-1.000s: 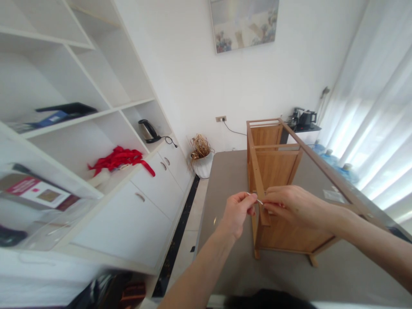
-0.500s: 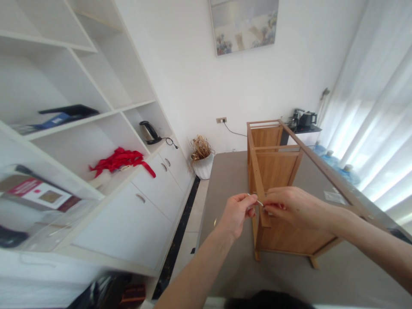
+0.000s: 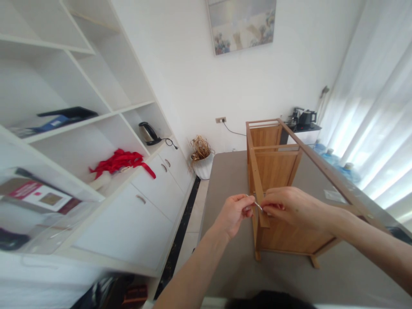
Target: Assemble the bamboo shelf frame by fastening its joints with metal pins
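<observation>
A light wooden frame cabinet (image 3: 273, 171) lies on its side on a grey table (image 3: 225, 180). My left hand (image 3: 233, 214) pinches a small metal tool, like a hex key (image 3: 257, 205), against the near upright rail of the frame. My right hand (image 3: 291, 208) is closed with its fingertips on the same spot of the rail, meeting the tip of the tool. Both hands touch the frame at its near left corner.
White shelves and cabinets (image 3: 128, 206) run along the left, holding a red cloth (image 3: 120, 161), a kettle (image 3: 146, 131) and boxes. A white pot with dry grass (image 3: 201, 156) stands on the floor by the wall. Curtains (image 3: 380, 107) hang on the right.
Both hands stay on the rail; the left hand has shifted slightly, turning the small metal tool. The view has drifted a little.
</observation>
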{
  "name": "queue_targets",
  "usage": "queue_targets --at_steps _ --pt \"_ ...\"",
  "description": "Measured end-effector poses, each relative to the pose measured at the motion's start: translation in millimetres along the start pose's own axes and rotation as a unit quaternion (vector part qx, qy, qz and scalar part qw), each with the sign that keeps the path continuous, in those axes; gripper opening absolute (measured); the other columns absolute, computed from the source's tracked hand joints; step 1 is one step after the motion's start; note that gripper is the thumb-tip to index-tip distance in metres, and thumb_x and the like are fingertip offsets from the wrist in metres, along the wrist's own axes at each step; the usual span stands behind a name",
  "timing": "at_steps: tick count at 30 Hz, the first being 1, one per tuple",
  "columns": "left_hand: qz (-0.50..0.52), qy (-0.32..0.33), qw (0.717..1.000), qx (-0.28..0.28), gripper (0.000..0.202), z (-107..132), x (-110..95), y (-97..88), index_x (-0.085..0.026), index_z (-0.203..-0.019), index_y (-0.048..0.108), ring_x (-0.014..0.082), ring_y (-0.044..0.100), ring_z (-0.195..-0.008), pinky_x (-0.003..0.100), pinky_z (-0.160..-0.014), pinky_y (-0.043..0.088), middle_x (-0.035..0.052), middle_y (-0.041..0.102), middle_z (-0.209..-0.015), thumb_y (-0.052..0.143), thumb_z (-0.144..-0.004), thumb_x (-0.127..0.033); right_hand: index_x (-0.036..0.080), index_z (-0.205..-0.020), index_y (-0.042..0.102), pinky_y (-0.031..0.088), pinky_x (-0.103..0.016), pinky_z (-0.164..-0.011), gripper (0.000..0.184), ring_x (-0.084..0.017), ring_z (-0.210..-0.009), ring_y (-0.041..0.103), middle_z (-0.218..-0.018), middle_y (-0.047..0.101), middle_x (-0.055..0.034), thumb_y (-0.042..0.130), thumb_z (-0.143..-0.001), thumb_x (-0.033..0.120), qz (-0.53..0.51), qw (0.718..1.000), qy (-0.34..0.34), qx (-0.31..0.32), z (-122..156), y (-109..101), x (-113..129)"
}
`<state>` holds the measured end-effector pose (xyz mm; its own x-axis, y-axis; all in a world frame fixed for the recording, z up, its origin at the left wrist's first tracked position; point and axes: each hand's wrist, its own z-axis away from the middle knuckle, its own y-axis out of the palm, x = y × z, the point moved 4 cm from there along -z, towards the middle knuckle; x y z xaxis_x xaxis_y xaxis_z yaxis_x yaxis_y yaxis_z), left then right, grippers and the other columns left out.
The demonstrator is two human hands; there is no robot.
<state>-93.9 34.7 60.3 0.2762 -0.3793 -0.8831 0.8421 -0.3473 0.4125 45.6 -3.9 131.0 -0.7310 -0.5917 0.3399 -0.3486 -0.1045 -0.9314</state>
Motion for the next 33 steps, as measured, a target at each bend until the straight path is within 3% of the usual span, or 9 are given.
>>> queue_targets --at_steps 6,13,18,33 --pt "-0.075 0.012 0.997 0.016 0.03 -7 -4 -2.0 -0.014 -0.053 0.053 0.006 0.038 -0.046 0.025 -0.054 0.033 -0.0048 0.043 -0.047 0.072 -0.062 -0.035 0.021 -0.082 0.067 0.035 -0.022 -0.059 0.021 -0.011 -0.065 0.053 -0.073 0.061 0.0002 0.047 -0.088 0.025 -0.003 1.0 0.0 -0.02 1 -3 -1" --pt "-0.125 -0.012 0.991 0.036 0.025 -11 -15 2.7 -0.013 -0.055 0.056 0.0058 0.036 -0.044 0.025 -0.052 0.028 -0.0058 0.041 -0.046 0.071 -0.061 -0.032 0.023 -0.104 0.065 0.039 -0.021 -0.062 0.025 -0.011 -0.07 0.055 -0.082 0.06 -0.002 0.043 -0.091 0.023 -0.006 0.998 -0.039 -0.039 4 -11 6" --pt "-0.097 -0.057 0.991 0.071 0.029 -16 -12 5.1 -0.014 -0.054 0.051 0.0052 0.036 -0.043 0.025 -0.053 0.03 -0.0074 0.038 -0.045 0.073 -0.06 -0.032 0.018 -0.088 0.065 0.04 -0.022 -0.065 0.024 -0.012 -0.073 0.055 -0.085 0.061 -0.0045 0.041 -0.092 0.019 0.01 0.993 -0.114 0.0 3 -11 10" --pt "-0.083 -0.066 0.99 0.095 0.028 -21 -11 1.9 -0.015 -0.053 0.048 0.0044 0.035 -0.043 0.025 -0.052 0.031 -0.0071 0.04 -0.046 0.073 -0.055 -0.028 0.013 -0.093 0.064 0.042 -0.029 -0.071 0.031 -0.016 -0.082 0.059 -0.095 0.066 -0.0115 0.034 -0.096 0.019 0.11 0.96 -0.239 0.099 -19 -25 25"
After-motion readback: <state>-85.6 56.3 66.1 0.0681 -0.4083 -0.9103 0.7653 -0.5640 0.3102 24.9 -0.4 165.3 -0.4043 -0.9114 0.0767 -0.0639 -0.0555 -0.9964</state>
